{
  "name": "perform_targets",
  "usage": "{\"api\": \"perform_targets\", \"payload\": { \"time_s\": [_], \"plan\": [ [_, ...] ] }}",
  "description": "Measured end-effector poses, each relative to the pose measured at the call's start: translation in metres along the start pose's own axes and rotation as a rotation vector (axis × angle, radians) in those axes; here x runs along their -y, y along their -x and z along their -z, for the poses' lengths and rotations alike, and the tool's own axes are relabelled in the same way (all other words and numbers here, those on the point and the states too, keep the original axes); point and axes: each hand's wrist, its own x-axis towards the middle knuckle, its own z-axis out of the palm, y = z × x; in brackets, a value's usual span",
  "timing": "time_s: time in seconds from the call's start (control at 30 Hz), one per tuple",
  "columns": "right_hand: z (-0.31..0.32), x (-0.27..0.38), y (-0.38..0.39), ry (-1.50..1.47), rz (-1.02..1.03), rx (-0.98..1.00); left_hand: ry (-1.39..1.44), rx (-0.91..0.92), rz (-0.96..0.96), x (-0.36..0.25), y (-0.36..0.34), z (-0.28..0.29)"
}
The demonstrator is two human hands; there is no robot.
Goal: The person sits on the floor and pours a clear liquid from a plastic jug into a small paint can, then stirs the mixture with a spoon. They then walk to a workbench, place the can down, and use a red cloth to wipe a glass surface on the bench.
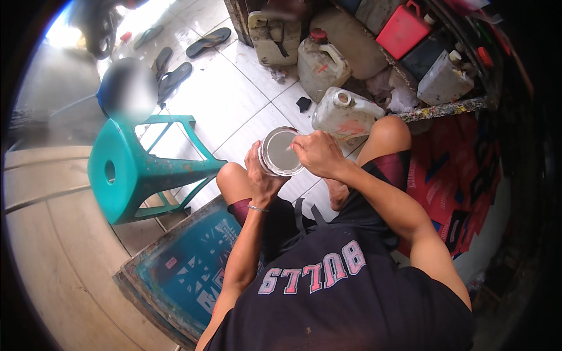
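Item: round tin [280, 152], metal rim, pale grey face turned up toward you. You are holding it above your knees, just above the picture's centre.

Left hand [261, 175]: you are gripping the tin from its 8 o'clock side, fingers curled together around the wall, thumb lying along the rim. A thin bracelet [257, 208] is sitting on that wrist.

Right hand [318, 153]: you are resting it on the tin's rim at 3 o'clock, fingers bunched together and bent down onto the edge; whether they are pinching anything you cannot tell from here.

Surroundings: a green plastic stool [136, 169] is lying tipped on its side at 9 o'clock of the tin, well apart. A white jerrycan [345, 111] is lying at 1 o'clock, near the tin. A red canister [403, 29] is sitting further off at 1 o'clock on the shelf. A blue-framed printing screen [187, 269] is leaning at 7 o'clock beside your left leg. Sandals [175, 76] are lying on the white tiles at 11 o'clock.
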Motion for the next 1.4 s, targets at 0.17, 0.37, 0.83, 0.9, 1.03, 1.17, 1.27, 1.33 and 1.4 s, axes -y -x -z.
{"api": "perform_targets", "payload": {
  "time_s": [0.17,0.37,0.83,0.9,1.03,1.17,1.27,1.33,1.4],
  "plan": [
    [-0.008,0.001,0.009,0.209,0.070,0.164,0.060,0.022,0.087,-0.010,0.000,-0.003],
    [-0.018,-0.011,-0.003,0.303,0.242,-0.065,0.125,0.028,0.164,-0.009,0.012,-0.006],
    [-0.015,0.000,0.010,0.363,0.226,0.144,0.059,0.014,0.081,-0.010,0.005,0.003],
    [-0.019,0.006,0.009,0.207,0.245,0.159,0.068,0.017,0.064,-0.011,0.007,0.001],
    [-0.024,-0.010,-0.007,0.301,0.199,-0.023,0.122,0.056,0.131,-0.013,0.010,0.001],
    [-0.013,-0.007,0.008,0.314,0.202,0.178,0.073,0.010,0.083,-0.007,0.005,0.001],
    [-0.024,0.001,0.001,0.114,0.225,0.064,0.122,0.055,0.131,-0.009,0.010,0.000],
    [-0.020,-0.006,-0.008,0.202,0.172,0.004,0.194,0.037,0.188,-0.010,0.010,-0.001],
    [-0.015,-0.008,-0.006,0.259,0.157,0.043,0.183,0.026,0.180,-0.009,0.010,0.002]
  ]
}}
